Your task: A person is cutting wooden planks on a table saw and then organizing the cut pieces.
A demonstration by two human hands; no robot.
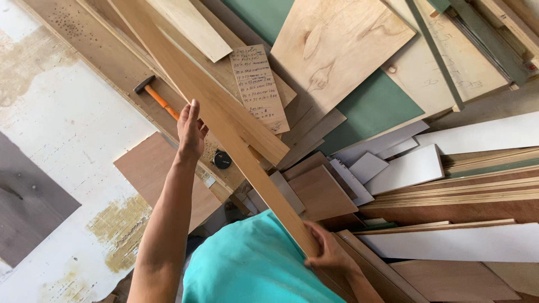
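The person's teal shirt hides the lower end of the long wooden plank, and the plank's upper end runs out of view at the top edge. The right hand wraps its grip closed around the plank's near end, fingers curled over its edge. The left hand lies flat and open against the plank's left edge farther up, fingers straight, clasping nothing.

A hammer with an orange handle is partly covered by the plank and the left hand; only its head and part of the handle show. A small round black object sits just beside the plank, too small to identify. A narrow strip with handwritten notes rests on the pile, its lower end overlapping other boards.

Everything lies on a crowded pile of offcuts: pale plywood, green panels, white boards. On the left, a worn white surface with patches scraped bare offers the only open room.
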